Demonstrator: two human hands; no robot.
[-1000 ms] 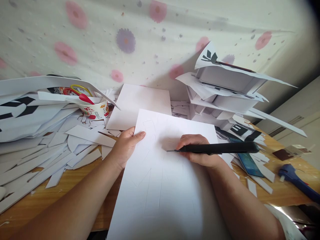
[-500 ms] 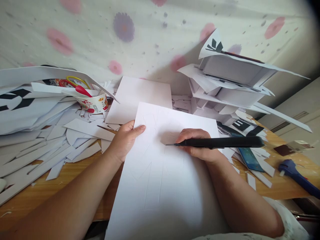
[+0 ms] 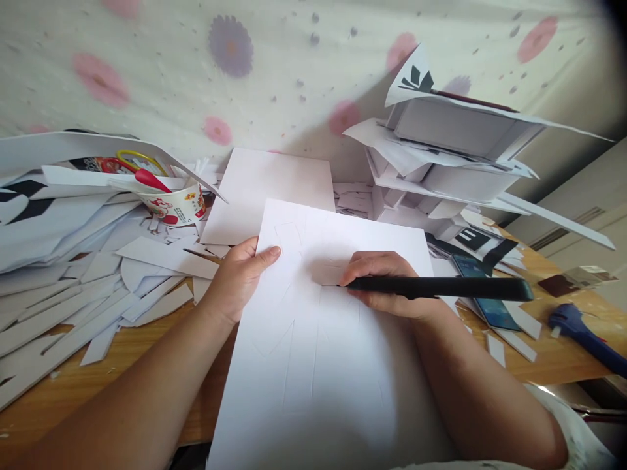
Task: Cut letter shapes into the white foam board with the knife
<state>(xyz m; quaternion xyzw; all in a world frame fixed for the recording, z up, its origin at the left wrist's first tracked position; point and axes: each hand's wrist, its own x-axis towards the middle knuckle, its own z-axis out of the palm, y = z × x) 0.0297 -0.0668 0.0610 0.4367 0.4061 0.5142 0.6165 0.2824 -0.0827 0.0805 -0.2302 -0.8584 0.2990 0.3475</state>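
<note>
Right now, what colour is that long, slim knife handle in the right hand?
The long, slim knife handle is black, best seen in the head view.

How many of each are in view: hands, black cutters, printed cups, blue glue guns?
Left hand and right hand: 2
Black cutter: 1
Printed cup: 1
Blue glue gun: 1
Total: 5

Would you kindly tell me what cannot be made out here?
Head view: left hand, its grip underneath hidden by the white board.
Head view: white board, near end cut off by the bottom edge.
Head view: black cutter, tip too small to tell its depth.
Head view: blue tool, cut off by the right edge.
</note>
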